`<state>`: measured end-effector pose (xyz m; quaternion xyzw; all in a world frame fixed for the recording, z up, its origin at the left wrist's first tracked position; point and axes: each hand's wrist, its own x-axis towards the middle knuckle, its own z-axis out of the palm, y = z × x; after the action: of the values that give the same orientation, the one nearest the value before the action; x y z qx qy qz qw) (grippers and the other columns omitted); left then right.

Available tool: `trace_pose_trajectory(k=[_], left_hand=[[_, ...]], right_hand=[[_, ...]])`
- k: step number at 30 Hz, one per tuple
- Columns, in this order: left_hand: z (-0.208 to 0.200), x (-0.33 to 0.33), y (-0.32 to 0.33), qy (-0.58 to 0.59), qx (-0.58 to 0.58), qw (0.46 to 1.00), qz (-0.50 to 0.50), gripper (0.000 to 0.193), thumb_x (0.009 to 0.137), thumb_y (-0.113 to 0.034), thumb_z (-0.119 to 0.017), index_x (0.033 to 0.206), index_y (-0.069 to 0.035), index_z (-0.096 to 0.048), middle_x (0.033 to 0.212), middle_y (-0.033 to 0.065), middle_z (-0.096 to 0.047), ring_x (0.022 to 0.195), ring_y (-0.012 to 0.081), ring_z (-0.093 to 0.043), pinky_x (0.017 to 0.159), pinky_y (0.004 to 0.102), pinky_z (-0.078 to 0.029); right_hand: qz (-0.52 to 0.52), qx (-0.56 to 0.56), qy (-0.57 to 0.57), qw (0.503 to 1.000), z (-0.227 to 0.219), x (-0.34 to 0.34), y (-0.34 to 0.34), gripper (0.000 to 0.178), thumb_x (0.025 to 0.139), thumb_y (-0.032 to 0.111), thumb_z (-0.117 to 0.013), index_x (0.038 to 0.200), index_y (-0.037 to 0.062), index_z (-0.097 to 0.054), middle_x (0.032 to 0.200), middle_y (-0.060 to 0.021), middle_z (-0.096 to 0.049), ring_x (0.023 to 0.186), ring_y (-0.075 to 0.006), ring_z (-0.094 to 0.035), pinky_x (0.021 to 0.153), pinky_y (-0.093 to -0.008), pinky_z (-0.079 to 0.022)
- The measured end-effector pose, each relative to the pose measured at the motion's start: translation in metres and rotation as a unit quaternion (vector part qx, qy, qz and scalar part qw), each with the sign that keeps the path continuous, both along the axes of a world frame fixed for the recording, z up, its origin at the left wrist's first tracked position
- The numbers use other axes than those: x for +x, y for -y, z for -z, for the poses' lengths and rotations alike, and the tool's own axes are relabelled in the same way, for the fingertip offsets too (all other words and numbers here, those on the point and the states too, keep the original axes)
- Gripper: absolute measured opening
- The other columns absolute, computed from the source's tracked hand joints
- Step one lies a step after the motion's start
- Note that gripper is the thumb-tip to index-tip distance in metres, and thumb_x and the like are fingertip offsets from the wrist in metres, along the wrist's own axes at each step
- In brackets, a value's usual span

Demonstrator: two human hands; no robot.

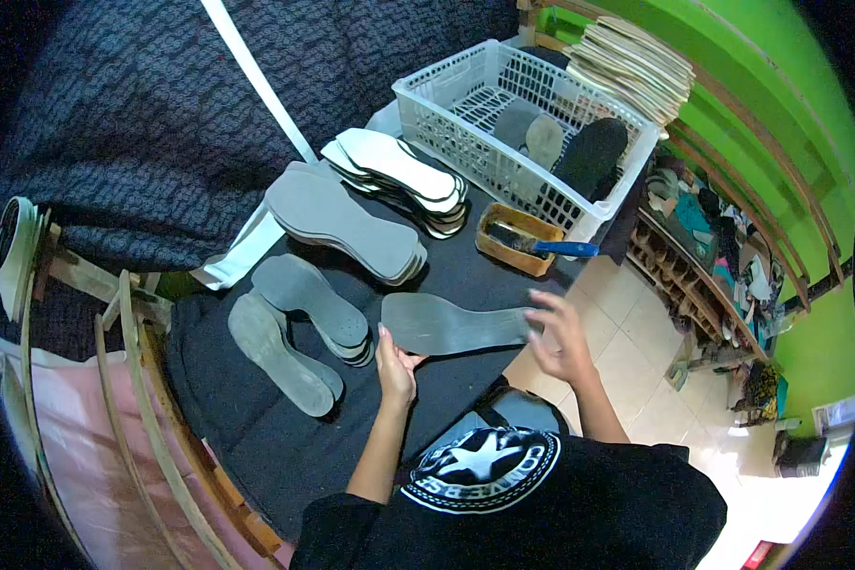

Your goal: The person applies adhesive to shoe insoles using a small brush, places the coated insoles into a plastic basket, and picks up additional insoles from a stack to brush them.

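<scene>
My left hand [396, 369] is closed on the wide end of a dark grey shoe insole [451, 325], with the thumb along its edge. At the insole's other end my right hand [564, 340] has its fingers spread, slightly smeared by motion; whether they touch the tip I cannot tell. Left of the held insole lie a small stack of dark grey insoles [309, 294] and a separate worn-looking insole pair [280, 351]. Behind them sit a stack of lighter grey sole sheets [347, 220] and a pile of white-topped soles [399, 169].
A yellowish tub [505, 264] with a blue-handled brush [567, 249] stands on the black-covered table [256, 475]. Farther back, a white plastic basket [446, 114] holds several soles. Beside it is a tall stack of cream sole pieces [632, 71]. Wooden rails [152, 399] run along the left.
</scene>
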<state>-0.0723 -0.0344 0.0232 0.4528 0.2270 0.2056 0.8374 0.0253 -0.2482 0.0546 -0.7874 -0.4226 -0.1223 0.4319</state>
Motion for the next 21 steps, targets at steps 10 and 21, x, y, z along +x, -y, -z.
trace_pose_trajectory(k=[10, 21], left_hand=[[0.013, 0.036, 0.018, -0.028, 0.006, 0.999, 0.032, 0.038, 0.088, -0.033, -0.026, 0.105, -0.001, -0.039, 0.093, 0.0118, -0.053, 0.079, 0.0202, -0.057, 0.065, 0.0342, -0.05], [0.013, 0.046, 0.009, -0.015, 0.048, 0.996, 0.071, 0.035, 0.088, -0.025, -0.032, 0.112, -0.001, -0.039, 0.091, 0.0079, -0.054, 0.073, 0.0142, -0.057, 0.062, 0.0295, -0.051]], right_hand=[[0.186, 0.285, -0.125, 0.932, 0.01, 0.055, 0.004, 0.048, 0.072, 0.004, -0.056, 0.114, 0.0029, -0.034, 0.106, -0.0085, -0.036, 0.08, -0.0127, -0.043, 0.067, -0.0234, -0.039], [0.148, 0.229, -0.173, 0.946, 0.004, 0.077, -0.008, 0.02, 0.078, 0.01, -0.052, 0.095, 0.0003, -0.045, 0.091, -0.0119, -0.051, 0.084, -0.0183, -0.05, 0.072, -0.027, -0.04]])
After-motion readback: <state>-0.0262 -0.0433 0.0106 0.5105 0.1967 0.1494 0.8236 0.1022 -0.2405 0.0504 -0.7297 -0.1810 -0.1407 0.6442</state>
